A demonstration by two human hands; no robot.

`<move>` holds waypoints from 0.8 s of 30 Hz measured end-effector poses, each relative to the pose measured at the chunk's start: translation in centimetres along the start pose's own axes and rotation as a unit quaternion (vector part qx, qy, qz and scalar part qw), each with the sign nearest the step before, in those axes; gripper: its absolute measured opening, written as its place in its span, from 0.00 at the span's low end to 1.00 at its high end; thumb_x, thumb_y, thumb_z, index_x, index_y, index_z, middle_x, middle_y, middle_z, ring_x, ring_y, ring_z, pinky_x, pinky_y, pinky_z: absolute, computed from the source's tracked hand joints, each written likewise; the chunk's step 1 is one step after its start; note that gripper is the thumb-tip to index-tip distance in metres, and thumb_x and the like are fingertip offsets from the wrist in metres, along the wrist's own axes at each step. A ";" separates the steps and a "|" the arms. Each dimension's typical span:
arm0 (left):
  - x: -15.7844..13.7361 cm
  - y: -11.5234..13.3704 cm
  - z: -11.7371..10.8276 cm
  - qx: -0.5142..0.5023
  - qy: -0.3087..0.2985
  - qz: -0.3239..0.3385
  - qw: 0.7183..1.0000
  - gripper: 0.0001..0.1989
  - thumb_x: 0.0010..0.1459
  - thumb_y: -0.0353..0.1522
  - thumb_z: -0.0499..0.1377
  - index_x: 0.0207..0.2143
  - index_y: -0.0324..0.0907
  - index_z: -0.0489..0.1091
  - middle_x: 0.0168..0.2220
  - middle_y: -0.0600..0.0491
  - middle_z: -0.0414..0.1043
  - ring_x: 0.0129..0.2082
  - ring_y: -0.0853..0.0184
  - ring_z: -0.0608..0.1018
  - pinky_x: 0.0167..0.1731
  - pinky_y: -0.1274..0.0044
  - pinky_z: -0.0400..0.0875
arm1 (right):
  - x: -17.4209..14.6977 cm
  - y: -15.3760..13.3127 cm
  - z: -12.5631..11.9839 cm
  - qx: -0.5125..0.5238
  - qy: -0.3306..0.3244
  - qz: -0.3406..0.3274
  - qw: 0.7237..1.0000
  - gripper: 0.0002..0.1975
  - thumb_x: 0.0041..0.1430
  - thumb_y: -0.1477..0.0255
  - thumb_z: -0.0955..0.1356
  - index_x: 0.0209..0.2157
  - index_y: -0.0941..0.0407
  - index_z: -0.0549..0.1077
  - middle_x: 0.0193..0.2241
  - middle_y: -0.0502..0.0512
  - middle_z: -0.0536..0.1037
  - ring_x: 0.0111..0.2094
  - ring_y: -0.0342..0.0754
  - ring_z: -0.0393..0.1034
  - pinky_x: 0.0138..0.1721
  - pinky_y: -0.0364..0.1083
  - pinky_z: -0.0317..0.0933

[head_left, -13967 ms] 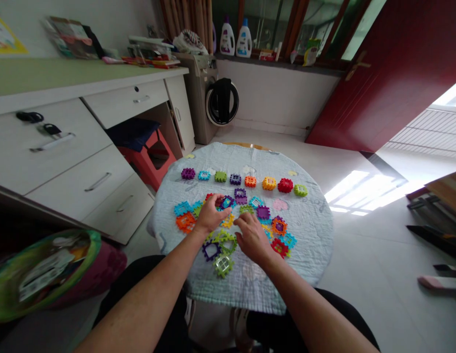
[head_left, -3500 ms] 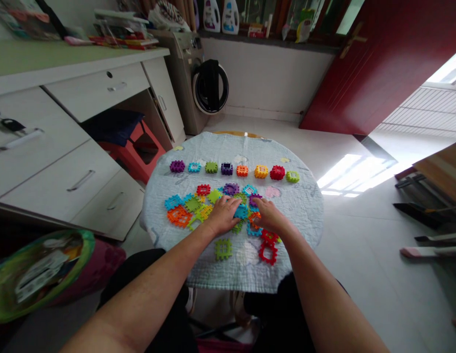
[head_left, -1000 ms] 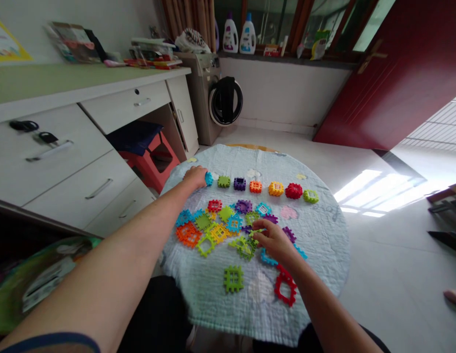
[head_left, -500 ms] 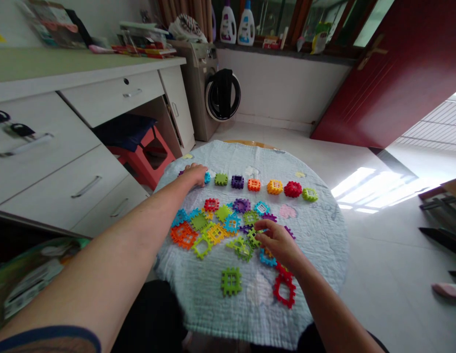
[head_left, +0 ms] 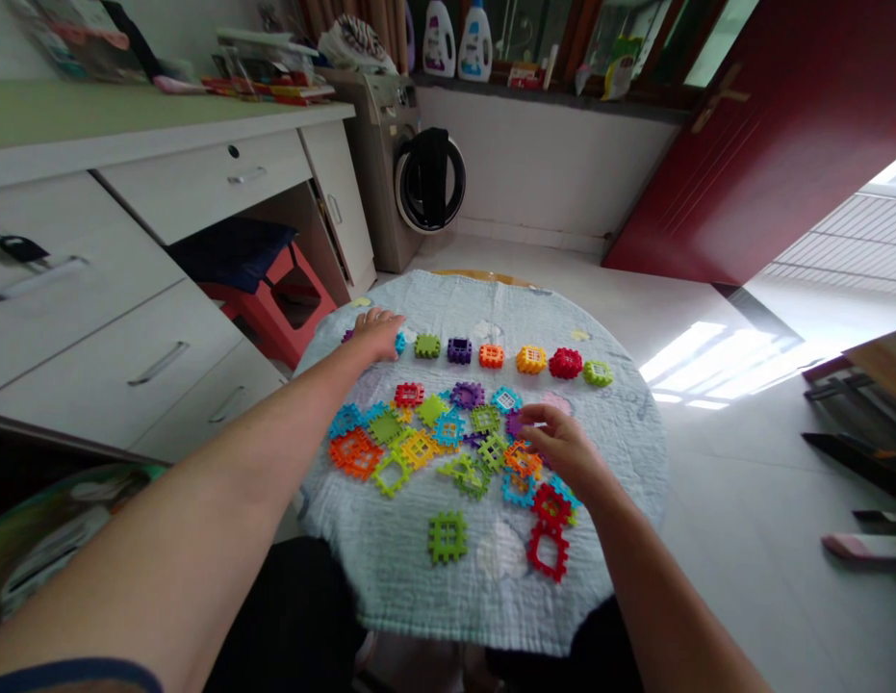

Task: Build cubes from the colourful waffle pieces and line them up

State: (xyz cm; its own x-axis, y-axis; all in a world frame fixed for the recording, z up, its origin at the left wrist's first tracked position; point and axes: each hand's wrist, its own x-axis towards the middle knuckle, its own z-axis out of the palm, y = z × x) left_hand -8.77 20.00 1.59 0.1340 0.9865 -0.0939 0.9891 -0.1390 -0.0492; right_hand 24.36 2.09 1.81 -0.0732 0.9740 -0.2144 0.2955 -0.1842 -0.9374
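Note:
My left hand (head_left: 377, 335) is over the left end of a row of small block cubes, right beside a blue cube (head_left: 399, 343). Its fingers curl down out of sight, so its grip cannot be made out. A purple cube (head_left: 347, 336) peeks out on its other side. My right hand (head_left: 555, 438) hovers at the right side of a loose pile, fingers apart, close to a purple notched piece (head_left: 515, 423). Below it lie an orange window piece (head_left: 523, 459) and red pieces (head_left: 550, 506). A green window piece (head_left: 448, 537) lies alone nearer to me.
Further along the row stand green (head_left: 427, 346), dark purple (head_left: 460, 350), orange, yellow and red cubes (head_left: 566, 363). A pale cloth (head_left: 390, 597) covers the round table. Drawers (head_left: 159, 361) and a red stool (head_left: 295, 289) are at the left; a washing machine (head_left: 390, 173) stands behind.
My right hand has shifted up and slightly right across the pile, uncovering the orange window piece. My left hand stays at the row's left end. The whole view has tilted slightly.

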 end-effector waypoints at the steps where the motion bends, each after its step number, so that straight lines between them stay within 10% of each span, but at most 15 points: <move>1: -1.0 0.5 -0.5 -0.001 0.019 0.008 1.000 0.42 0.43 0.35 0.66 0.61 0.45 0.56 0.63 0.45 0.55 0.63 0.50 0.53 0.58 0.64 0.50 | 0.2 0.0 -0.7 -0.007 0.029 0.000 1.000 0.15 0.48 0.69 0.68 0.40 0.57 0.70 0.37 0.55 0.75 0.30 0.43 0.70 0.30 0.44 0.66; 6: -8.4 3.7 -3.1 -0.022 0.046 0.075 0.996 0.37 0.51 0.41 0.60 0.62 0.44 0.55 0.63 0.47 0.56 0.63 0.51 0.54 0.59 0.64 0.47 | 0.3 0.2 -3.1 -0.200 0.125 -0.015 0.972 0.14 0.52 0.76 0.64 0.42 0.59 0.71 0.39 0.57 0.76 0.32 0.44 0.70 0.35 0.45 0.64; 15: -21.6 9.7 -3.4 -0.077 -0.070 0.150 0.983 0.25 0.59 0.36 0.53 0.58 0.44 0.61 0.59 0.46 0.65 0.60 0.55 0.64 0.59 0.59 0.51 | -0.1 1.6 -1.6 -0.457 -0.013 -0.072 0.886 0.18 0.52 0.78 0.65 0.46 0.60 0.72 0.46 0.62 0.73 0.47 0.51 0.66 0.49 0.46 0.55; 24: -20.5 11.0 0.9 -0.176 -0.006 0.101 0.979 0.19 0.58 0.29 0.53 0.52 0.39 0.68 0.51 0.44 0.72 0.52 0.60 0.73 0.54 0.69 0.63 | 1.9 2.6 1.0 -0.492 -0.009 -0.075 0.867 0.24 0.52 0.75 0.66 0.53 0.58 0.66 0.51 0.63 0.70 0.49 0.55 0.63 0.48 0.48 0.54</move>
State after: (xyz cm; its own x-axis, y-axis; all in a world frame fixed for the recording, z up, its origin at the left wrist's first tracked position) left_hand -0.68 -1.88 2.09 0.3303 0.9406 -0.0787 0.9028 -0.2905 0.3171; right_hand 24.04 3.34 -1.33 -0.1940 0.9734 -0.1223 0.9507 0.1557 -0.2683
